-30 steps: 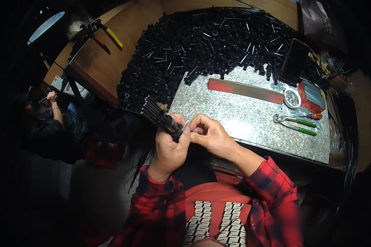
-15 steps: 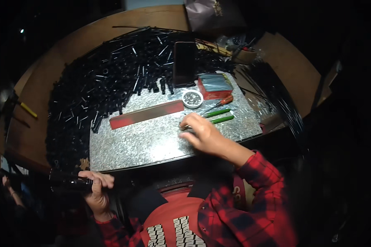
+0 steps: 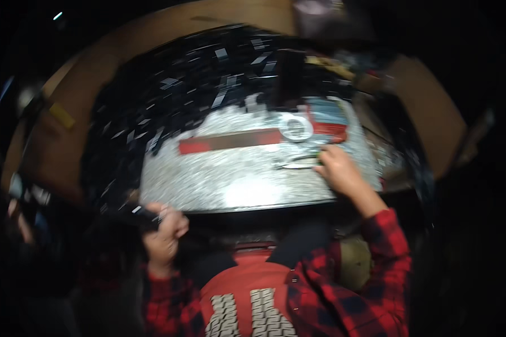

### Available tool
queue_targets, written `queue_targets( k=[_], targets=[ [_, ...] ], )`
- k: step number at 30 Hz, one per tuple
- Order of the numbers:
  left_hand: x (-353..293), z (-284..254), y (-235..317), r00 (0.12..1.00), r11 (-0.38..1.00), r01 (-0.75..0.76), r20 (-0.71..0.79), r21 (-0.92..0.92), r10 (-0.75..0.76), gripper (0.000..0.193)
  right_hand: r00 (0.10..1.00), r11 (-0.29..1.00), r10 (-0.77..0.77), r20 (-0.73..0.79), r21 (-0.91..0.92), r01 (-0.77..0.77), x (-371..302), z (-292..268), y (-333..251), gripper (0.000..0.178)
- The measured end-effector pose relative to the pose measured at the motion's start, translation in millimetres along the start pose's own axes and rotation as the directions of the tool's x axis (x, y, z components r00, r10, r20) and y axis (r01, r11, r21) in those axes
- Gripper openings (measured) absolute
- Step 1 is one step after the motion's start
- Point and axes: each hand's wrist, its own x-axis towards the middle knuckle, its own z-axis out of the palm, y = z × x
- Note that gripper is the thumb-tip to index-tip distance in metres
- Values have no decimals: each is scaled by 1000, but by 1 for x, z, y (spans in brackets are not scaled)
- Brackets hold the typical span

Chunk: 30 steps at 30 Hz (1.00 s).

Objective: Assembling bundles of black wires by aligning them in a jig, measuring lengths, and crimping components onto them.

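Observation:
My right hand [image 3: 341,168] is closed over the green handles of a pair of pliers [image 3: 299,163] on the speckled stone slab [image 3: 219,180]. Their metal jaws point left, and the fingers hide most of the handles. At the slab's front left edge, my left hand [image 3: 166,229] grips a dark tube-like piece [image 3: 143,217], whose exact kind is lost in the blur. Beyond the pliers are a white round dish [image 3: 296,129] of small parts and a red box [image 3: 327,132] with thin greyish sticks in it.
A long red-and-brown bar [image 3: 230,141] lies across the slab. Behind it spreads a big heap of black tube parts [image 3: 180,90]. A dark phone-like slab [image 3: 290,78] stands at the heap's right. A curved brown board [image 3: 253,14] rims the far side.
My right hand has moved right onto the green handles, closing on them. The left hand still holds the dark piece. The whole view has shifted and blurred.

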Motion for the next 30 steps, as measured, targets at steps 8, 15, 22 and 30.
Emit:
queue_targets(
  k=[8, 15, 22, 30],
  targets=[
    [5, -4, -8, 954, 988, -118, 286, 98, 85, 14, 1000, 994, 1, 18, -112, 1, -8, -6, -18, 16],
    [-5, -20, -9, 952, 978, -15, 302, 208, -50, 23, 947, 558, 231, 224, 767, -317, 20, -16, -118, 17],
    [3, -11, -10, 933, 997, 77, 354, -7, -69, 77, 938, 954, -290, -192, 17, 298, 45, -35, -156, 32],
    [-2, -13, -25, 967, 938, 5, 238, 347, -93, 63, 865, 872, -448, -223, -322, 369, 48, -30, -167, 28]
  ],
)
